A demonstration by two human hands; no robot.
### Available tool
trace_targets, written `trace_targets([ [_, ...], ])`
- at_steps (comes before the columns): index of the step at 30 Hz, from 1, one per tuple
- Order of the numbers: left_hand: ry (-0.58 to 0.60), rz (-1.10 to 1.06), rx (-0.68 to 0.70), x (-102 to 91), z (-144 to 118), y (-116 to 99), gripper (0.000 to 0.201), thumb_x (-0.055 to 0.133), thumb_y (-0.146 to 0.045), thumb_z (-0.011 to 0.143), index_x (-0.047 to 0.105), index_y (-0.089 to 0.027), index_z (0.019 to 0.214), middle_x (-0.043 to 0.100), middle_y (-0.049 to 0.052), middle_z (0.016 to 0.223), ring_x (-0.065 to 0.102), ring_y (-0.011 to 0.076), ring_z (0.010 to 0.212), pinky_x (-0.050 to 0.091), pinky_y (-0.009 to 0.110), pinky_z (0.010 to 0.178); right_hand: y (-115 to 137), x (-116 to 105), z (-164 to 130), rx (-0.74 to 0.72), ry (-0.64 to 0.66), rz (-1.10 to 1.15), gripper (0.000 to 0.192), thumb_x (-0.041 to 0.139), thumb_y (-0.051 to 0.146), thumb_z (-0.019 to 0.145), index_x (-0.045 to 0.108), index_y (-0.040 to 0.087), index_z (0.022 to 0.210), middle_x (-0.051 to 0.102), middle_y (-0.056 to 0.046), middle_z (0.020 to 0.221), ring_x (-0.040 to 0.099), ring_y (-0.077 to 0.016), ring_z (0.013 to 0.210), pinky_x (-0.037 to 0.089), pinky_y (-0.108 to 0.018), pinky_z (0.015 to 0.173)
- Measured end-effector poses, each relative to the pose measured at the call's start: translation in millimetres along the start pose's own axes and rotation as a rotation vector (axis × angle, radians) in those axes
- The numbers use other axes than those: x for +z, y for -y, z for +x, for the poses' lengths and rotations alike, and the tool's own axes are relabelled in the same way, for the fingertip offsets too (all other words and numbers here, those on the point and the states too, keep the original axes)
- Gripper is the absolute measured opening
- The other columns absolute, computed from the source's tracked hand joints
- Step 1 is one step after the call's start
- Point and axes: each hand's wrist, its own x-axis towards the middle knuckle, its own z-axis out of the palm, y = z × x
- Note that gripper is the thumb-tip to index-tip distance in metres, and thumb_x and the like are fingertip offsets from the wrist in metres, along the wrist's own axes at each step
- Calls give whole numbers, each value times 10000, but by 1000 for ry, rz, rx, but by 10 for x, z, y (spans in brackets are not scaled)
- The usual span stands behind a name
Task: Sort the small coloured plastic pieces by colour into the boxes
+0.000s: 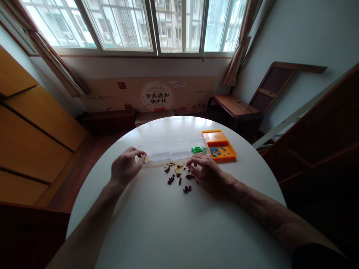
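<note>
My left hand [125, 166] is at the left end of a clear divided plastic box [160, 154], thumb and forefinger brought together over the end compartment. Pale yellow bricks [146, 159] show just below those fingertips. I cannot make out whether a piece is between them. Over the right side of a loose pile, my right hand [206, 169] has its fingers curled and closed, and what they hold is hidden. Dark brown bricks [171, 181] and yellow bricks [177, 169] make up this pile in front of the box. Green bricks [199, 150] lie in the box's right compartment.
An orange tray [232, 152] with blue bricks [215, 151] adjoins the box's right end. Everything stands on a round white table [157, 224]. Beyond its edge are a wooden chair [238, 106], orange-brown cabinets [36, 138] and a barred window [179, 26].
</note>
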Motion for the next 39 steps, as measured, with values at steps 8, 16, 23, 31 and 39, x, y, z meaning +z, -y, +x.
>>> trace_targets([
  [8,72,-185,421,158,-213,-552,220,662,-372,1058,839,-261,990,775,23,959,628,139,679,465,289,671,3,16,13,-71,56,-44,162,713,199,1017,757,280,1150,768,-57,1153,673,-246,1057,571,-425,976],
  [16,164,-377,556,378,-254,-632,181,670,-300,1060,849,-301,1085,779,33,994,718,152,785,539,285,734,85,39,32,-72,148,-195,404,737,211,1027,720,339,1409,722,-69,1181,621,-258,1066,562,-406,916],
  [23,224,-397,537,351,-256,-627,185,682,-255,1013,844,-297,1091,774,33,1010,724,159,820,555,291,757,94,16,32,-85,165,-188,348,730,200,1029,751,327,1352,719,-68,1157,618,-254,1055,553,-402,905],
  [31,225,-385,501,387,-261,-636,118,700,-283,1001,814,-257,1014,759,31,993,690,156,784,514,286,739,58,36,15,-92,156,-189,319,710,199,1035,746,312,1332,724,-64,1169,618,-246,1054,547,-406,929],
  [39,340,-503,418,302,-232,-681,128,703,-263,979,826,-232,990,719,31,962,623,125,730,478,241,682,58,47,28,-108,140,-189,209,704,245,1057,779,296,1246,732,-57,1136,623,-230,1020,535,-383,913],
])
